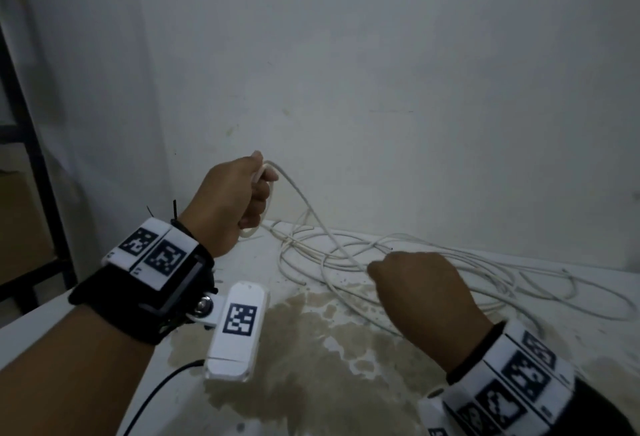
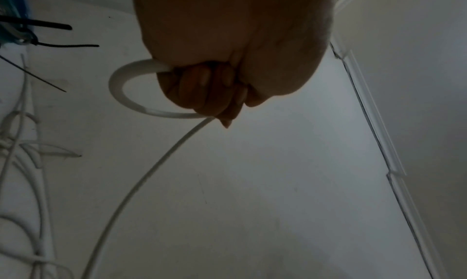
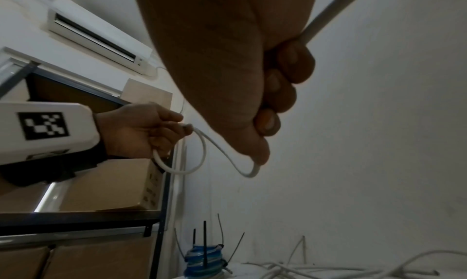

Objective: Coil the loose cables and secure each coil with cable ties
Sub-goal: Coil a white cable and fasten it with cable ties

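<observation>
Head camera looks forward and down over both wrists toward the white wall [image 1: 381,72]. Each wrist camera sits close under its palm, angled upward. The right wrist view shares the left hand [image 3: 136,131] and its white cable [image 3: 199,155] loop with the head view.

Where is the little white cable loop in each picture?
Head: the cable loop sits in the left hand, left of centre.
Left wrist: the loop curls left of the fist, upper middle.
Right wrist: it hangs left of centre.
Shared landmark: the left hand.
</observation>
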The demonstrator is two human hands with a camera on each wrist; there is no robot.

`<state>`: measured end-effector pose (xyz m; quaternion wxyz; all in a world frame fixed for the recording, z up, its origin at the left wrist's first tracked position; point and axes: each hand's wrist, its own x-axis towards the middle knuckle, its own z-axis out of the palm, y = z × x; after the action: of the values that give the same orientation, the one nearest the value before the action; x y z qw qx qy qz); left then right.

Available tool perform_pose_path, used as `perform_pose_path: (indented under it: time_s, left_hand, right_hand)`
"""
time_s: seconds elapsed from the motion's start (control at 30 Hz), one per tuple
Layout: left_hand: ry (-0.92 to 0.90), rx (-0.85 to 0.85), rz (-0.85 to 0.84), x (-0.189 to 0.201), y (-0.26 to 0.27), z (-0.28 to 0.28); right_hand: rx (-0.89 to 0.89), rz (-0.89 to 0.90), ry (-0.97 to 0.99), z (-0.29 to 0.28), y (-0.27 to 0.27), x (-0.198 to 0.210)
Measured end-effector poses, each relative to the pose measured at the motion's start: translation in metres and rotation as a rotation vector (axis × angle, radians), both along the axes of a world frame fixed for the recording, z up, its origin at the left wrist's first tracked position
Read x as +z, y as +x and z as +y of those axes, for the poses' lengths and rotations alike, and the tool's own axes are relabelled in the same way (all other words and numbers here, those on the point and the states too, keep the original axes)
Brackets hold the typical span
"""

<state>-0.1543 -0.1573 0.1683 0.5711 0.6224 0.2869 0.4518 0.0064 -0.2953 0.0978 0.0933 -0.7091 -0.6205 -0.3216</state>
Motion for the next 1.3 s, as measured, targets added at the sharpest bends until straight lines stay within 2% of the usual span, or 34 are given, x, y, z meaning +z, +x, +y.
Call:
perform_pose_path:
  time_s: [0.17, 0.4, 0.57, 0.7, 0.8, 0.87, 1.0, 1.13, 1.3]
  left_hand:
    - [-0.073, -0.127, -0.034, -0.008, 0.017, -0.008]
    - [-0.187, -0.299, -0.077, -0.021, 0.031, -0.022]
    - [-0.039, -0.295, 0.126, -0.027, 0.036, -0.039]
    - [0.081, -0.385, 0.312, -0.03, 0.036, -0.048]
    - [0.051, -0.465, 0.398, -0.033, 0.036, -0.05]
    - [-0.048, -0.537, 0.355, -0.036, 0.036, -0.05]
    - [-0.227, -0.627, 0.227, -0.038, 0.036, -0.049]
    - [-0.299, -0.669, 0.182, -0.034, 0.036, -0.048]
    - [-0.33, -0.711, 0.126, -0.027, 0.03, -0.04]
  right_hand:
    - [0.163, -0.106, -0.105, -0.006, -0.018, 0.006]
    - [0.324, -0.126, -0.164, -0.009, -0.022, 0.034]
    - [0.451, -0.065, -0.084, -0.015, -0.016, 0.056]
    - [0.36, 0.032, -0.124, -0.015, -0.008, 0.072]
    - [0.392, 0.211, -0.098, -0.011, 0.007, 0.072]
    - [0.43, 0.37, -0.064, -0.007, 0.016, 0.067]
    - [0.477, 0.56, 0.0, 0.004, 0.029, 0.055]
    - [0.546, 0.69, 0.074, 0.008, 0.03, 0.046]
    - [0.635, 0.966, -0.028, 0.004, 0.02, 0.039]
